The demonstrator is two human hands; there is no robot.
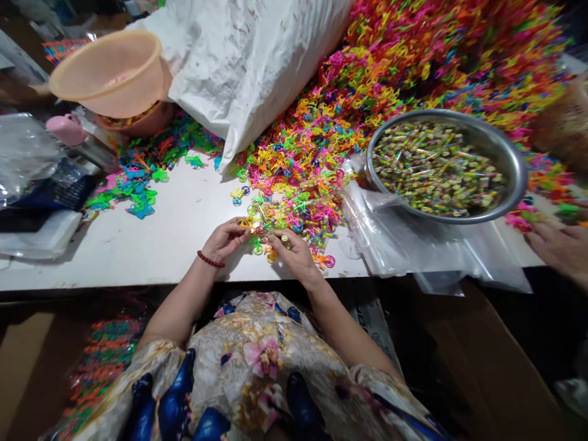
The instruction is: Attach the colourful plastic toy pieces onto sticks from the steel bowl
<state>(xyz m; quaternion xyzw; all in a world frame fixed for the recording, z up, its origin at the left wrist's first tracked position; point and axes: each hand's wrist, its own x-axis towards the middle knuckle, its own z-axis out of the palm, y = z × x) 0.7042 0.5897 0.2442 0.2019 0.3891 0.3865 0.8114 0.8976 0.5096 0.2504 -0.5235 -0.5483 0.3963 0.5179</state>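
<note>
My left hand [228, 240], a dark red bead bracelet at its wrist, is closed in a pinch on a small yellow plastic toy bicycle [245, 224]. Close beside it, my right hand [294, 257] is closed, with the round pale end of a small wrapped candy roll [285, 241] showing between thumb and fingers. Both hands are just above the front edge of the white table [174, 245]. Right in front of them spreads a heap of colorful plastic toy bicycles [298, 177], with several candy rolls among them at the right.
A steel bowl [517, 177] of wrapped candy rolls stands on clear plastic bags [381, 239] at right. Behind lies a large white sack [229, 61]. At left are a peach basin [110, 67], a pink-lidded bottle [80, 138] and green-blue plastic pieces [140, 196]. Another person's hand [558, 245] reaches in at right.
</note>
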